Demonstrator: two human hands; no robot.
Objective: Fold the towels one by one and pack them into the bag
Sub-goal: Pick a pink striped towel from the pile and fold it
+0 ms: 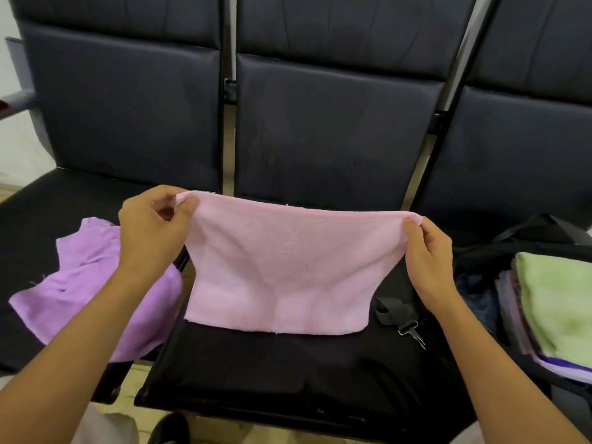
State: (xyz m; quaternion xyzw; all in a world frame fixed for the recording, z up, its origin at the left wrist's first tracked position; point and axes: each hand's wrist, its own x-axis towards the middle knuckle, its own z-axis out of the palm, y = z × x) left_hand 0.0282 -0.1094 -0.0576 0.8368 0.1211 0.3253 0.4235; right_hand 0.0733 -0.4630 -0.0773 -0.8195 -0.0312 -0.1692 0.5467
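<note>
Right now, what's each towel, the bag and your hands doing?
Pink towel: held up by its top corners, hanging, lower edge on the seat.
Purple towel: crumpled, unfolded.
Bag: open, folded towels inside.
Green towel: folded, top of the stack.
Left hand: pinches one corner.
Right hand: pinches the other.

Pink towel [282, 267] between left hand [153, 229] and right hand [429, 254], top corners pinched

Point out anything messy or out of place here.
The purple towel lies crumpled on the left seat, one edge drooping over the front. The bag strap clip sprawls loose on the middle seat. The pink towel hangs evenly between both hands.
</note>
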